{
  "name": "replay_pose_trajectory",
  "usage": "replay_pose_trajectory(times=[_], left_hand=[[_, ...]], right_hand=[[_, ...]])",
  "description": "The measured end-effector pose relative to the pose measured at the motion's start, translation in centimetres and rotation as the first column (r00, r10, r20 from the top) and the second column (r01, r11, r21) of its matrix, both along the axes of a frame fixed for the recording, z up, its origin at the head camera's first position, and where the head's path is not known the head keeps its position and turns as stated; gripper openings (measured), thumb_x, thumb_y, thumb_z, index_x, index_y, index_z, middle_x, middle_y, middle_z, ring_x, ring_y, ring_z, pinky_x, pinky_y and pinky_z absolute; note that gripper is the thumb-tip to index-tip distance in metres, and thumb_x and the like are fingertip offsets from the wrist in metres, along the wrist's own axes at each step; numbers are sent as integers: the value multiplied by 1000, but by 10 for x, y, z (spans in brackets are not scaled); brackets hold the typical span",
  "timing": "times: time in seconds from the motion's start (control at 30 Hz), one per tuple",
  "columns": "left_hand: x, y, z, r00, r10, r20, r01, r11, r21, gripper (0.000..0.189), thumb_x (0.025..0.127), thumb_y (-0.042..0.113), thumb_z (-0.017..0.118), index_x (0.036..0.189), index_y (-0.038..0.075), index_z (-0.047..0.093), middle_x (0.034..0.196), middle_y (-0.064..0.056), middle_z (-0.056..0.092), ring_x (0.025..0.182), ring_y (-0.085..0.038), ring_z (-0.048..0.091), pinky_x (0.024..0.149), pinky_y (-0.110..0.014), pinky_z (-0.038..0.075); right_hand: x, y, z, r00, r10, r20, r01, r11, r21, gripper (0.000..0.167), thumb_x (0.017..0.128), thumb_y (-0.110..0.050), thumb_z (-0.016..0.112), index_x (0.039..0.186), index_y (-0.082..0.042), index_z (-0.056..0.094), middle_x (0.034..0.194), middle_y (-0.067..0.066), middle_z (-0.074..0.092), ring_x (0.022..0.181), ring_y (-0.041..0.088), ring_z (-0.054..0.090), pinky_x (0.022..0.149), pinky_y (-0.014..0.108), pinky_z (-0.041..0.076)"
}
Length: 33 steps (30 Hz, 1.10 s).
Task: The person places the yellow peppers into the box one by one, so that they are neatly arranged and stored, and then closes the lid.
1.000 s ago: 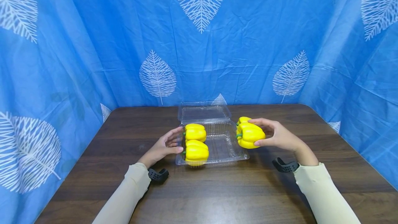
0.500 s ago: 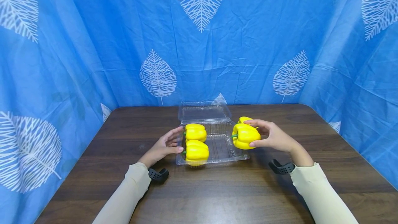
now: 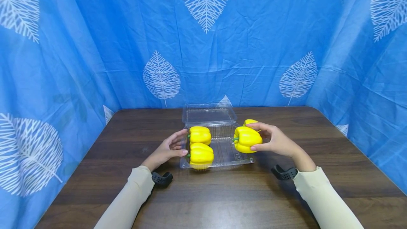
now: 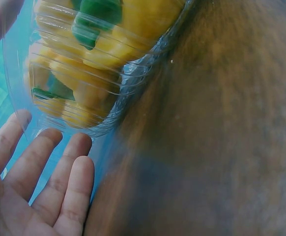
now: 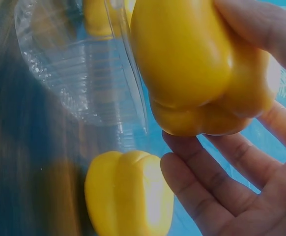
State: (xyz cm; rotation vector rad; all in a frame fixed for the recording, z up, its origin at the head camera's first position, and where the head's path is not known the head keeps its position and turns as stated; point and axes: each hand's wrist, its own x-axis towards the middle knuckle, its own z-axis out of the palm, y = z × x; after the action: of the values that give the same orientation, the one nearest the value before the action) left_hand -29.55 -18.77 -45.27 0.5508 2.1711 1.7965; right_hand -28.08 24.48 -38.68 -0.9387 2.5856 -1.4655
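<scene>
In the head view a clear plastic clamshell container [image 3: 222,149] stands on the table, its lid [image 3: 208,116] folded back. Two yellow bell peppers lie in its left half, a rear pepper [image 3: 200,135] and a front pepper [image 3: 201,154], green stems to the left. My left hand [image 3: 166,154] touches the container's left rim, fingers [image 4: 35,157] extended in the left wrist view. With thumb and fingers, my right hand [image 3: 281,145] grips a third yellow bell pepper [image 3: 249,139] above the container's right side. Another yellow bell pepper [image 5: 128,194] sits outside the container, partly hidden in the head view.
The brown wooden table [image 3: 203,200] extends around the container. A blue curtain [image 3: 254,45] with white leaf prints hangs behind the table and along both sides. Each wrist wears a black band, the left band [image 3: 162,178] and the right band [image 3: 284,173].
My right hand has moved left with its bell pepper, from beside the container's right edge to over its right part. The left hand and the container have stayed in place.
</scene>
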Motion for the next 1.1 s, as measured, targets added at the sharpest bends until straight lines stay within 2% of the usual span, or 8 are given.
replay_pose_trajectory(times=[0.53,0.8,1.1], left_hand=[[-1,0,0,1000,3,-10,-4,1000,-24,85,99,17,76,171,8,30,174,-19,34,155,-42,41,125,-54,39],[0,-1,2,1000,3,-8,-3,1000,-25,86,98,19,77,171,10,31,174,-17,35,155,-41,41,127,-58,35],[0,-1,1,1000,6,-5,-6,1000,-20,86,98,18,77,171,10,31,173,-18,36,155,-41,41,127,-58,35]], right_hand=[[3,-14,-3,999,-29,-37,29,1000,9,67,87,-4,87,148,6,59,133,25,67,104,22,70,92,32,62],[7,-21,-2,999,-23,-46,23,1000,-2,66,87,-5,87,147,5,60,131,24,69,105,28,70,91,34,62],[7,-28,-6,997,-36,-71,36,999,-2,67,87,-5,89,147,3,61,133,24,69,104,23,71,89,29,62]])
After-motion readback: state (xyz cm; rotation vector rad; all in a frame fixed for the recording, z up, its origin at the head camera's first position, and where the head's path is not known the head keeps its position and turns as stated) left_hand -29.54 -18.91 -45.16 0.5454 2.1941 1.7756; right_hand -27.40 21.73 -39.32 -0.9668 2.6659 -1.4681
